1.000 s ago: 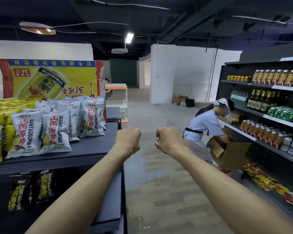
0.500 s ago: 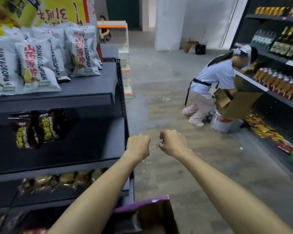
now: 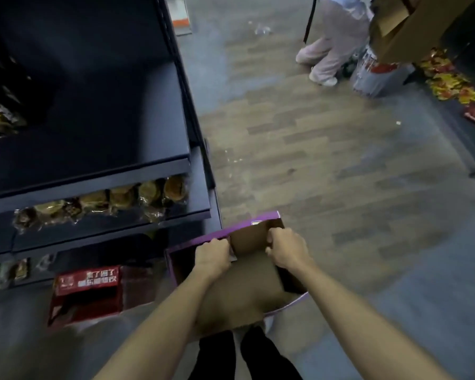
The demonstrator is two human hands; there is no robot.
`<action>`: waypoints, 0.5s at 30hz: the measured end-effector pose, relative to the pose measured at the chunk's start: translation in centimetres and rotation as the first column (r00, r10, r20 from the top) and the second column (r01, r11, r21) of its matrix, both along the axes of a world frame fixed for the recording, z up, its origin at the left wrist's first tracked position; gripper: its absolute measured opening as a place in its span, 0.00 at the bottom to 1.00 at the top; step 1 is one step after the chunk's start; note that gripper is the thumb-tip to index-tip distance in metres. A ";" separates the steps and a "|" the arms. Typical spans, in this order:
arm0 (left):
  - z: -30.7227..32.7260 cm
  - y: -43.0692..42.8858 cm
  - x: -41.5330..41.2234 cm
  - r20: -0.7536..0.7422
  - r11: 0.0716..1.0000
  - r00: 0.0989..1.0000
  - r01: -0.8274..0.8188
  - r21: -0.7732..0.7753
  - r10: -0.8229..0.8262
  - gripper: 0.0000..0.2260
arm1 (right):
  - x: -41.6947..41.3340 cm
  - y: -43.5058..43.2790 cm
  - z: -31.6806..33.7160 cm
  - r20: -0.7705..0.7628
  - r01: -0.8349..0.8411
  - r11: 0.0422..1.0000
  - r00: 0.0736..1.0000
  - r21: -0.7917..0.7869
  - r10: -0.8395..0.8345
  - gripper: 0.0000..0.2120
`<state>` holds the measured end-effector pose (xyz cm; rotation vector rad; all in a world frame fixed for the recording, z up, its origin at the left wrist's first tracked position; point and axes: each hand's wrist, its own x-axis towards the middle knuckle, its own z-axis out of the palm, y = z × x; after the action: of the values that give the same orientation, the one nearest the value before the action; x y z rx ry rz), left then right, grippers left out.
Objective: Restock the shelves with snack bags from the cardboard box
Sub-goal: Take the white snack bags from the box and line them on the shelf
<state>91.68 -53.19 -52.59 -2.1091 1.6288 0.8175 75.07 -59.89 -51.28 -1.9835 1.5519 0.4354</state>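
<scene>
a: left hand (image 3: 213,255) and right hand (image 3: 287,250) each curl round a brown flap (image 3: 247,292) of the purple cardboard box (image 3: 261,217), on the floor at the foot of the shelf (image 3: 93,185). uneven pulling could tear a flap.
b: or shove it into the red carton (image 3: 88,281) just beside (contents hidden from here). another person (image 3: 332,50) stands well apart, not blocking.

Dim, bluish cast; motion blur throughout; wide-angle bending at edges; deep shadow inside shelves (image 3: 93,127)
</scene>
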 end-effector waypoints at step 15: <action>-14.8 3.7 2.0 0.025 0.991 0.998 -0.055 0.121 0.053 0.13 | 2.7 6.1 -14.5 -0.006 0.163 0.960 0.986 0.227 -0.166 0.12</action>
<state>93.64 -49.53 -67.35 -2.0773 1.4774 0.8845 77.73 -53.79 -65.80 -1.6669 1.5694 0.5060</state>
